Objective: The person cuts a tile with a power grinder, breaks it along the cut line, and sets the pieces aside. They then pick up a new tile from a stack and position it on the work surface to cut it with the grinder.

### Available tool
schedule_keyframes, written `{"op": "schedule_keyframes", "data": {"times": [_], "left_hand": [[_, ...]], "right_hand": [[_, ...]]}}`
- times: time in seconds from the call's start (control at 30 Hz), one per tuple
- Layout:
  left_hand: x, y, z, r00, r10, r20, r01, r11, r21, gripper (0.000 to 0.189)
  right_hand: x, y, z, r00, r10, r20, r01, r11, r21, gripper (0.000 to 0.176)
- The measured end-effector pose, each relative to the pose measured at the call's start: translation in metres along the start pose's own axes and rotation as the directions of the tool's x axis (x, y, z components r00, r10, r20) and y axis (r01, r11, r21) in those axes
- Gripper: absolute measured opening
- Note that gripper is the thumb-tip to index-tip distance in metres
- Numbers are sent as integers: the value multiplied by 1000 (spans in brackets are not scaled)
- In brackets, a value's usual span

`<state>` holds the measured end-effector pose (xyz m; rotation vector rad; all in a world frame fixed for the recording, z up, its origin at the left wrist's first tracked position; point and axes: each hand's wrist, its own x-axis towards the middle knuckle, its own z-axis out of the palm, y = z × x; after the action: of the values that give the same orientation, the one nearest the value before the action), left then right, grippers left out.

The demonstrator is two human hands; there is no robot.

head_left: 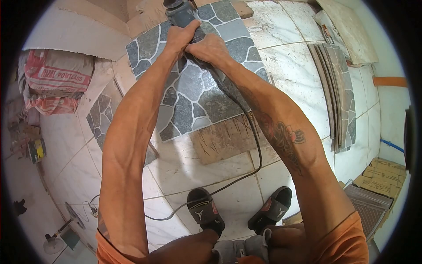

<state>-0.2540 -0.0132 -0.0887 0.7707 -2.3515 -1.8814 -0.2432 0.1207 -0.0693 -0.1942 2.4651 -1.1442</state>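
Observation:
Both my hands are closed around a dark angle grinder [182, 16] at the top of the head view. My left hand [181, 37] grips its body nearer the head, and my right hand [209, 47] wraps the rear part just behind. From the grinder's back end a black cord [251, 119] runs down past my right forearm and loops towards my feet. Below the tool lies a large stone-patterned tile [190, 82] in grey with pale joint lines. The grinder's head overlaps the tile's far edge, and its disc is hidden.
A worn wooden board [226, 137] shows under the tile. More patterned tiles [336, 94] lean in a stack at right; another piece [102, 112] lies at left. Cement bags [59, 81] sit at the left wall. Cardboard boxes [380, 178] stand lower right, a fan [74, 215] lower left.

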Motion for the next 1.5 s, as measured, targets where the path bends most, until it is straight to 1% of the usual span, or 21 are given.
{"op": "schedule_keyframes", "data": {"times": [0.1,0.43,0.53,0.6,0.7,0.8,1.2,1.5], "left_hand": [[-2,1,0,1000,22,4,-22,1000,5,56],[-5,4,1,1000,-7,7,7,1000,-4,54],[-5,6,1,1000,-16,-2,16,1000,21,54],[-2,4,0,1000,-19,-1,19,999,41,55],[0,2,1,1000,-10,7,10,1000,5,56],[-4,5,1,1000,-11,-2,11,999,34,56],[0,2,0,1000,-6,11,7,1000,-11,56],[-5,8,1,1000,-18,0,18,1000,13,57]], "right_hand": [[0,0,-1,1000,6,5,-6,1000,16,58],[-4,-2,-4,1000,9,10,-9,1000,26,58],[1,4,1,1000,-18,-24,19,999,35,64],[3,5,3,1000,-13,-27,14,999,36,63],[4,5,3,999,-18,-28,19,999,45,63],[5,6,5,999,-17,-36,19,999,45,63],[4,6,4,999,-13,-36,16,997,79,62],[6,8,6,1000,-12,-25,15,995,97,64]]}}
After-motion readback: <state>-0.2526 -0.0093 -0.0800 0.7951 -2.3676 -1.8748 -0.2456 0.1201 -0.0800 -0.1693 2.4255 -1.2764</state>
